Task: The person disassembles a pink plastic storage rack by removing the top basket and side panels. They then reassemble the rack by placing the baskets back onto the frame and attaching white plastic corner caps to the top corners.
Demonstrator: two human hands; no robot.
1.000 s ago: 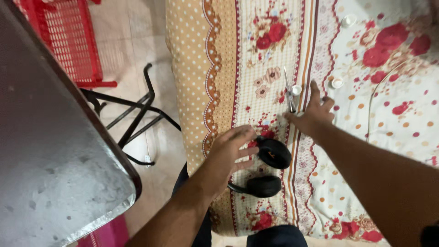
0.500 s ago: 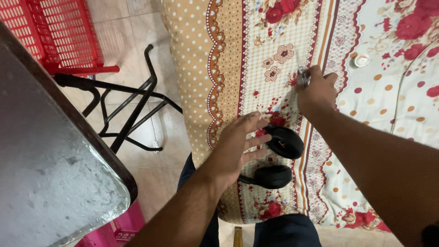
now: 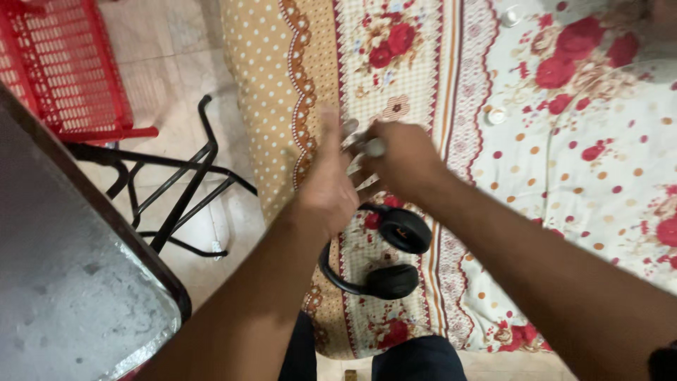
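headphones [image 3: 391, 257]: 1 | white caps [image 3: 496, 116]: 2 | red basket [image 3: 63, 70]: 1

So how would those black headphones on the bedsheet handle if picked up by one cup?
The black headphones would probably dangle: two bulky cups joined by a thin curved band, so the free cup swings. They look light for their size. Lying on their sides on the soft floral sheet, they seem unlikely to roll.

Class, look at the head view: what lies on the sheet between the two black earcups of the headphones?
Only bare floral bedsheet shows between the earcups of the black headphones; nothing else lies there, seen in the head view.
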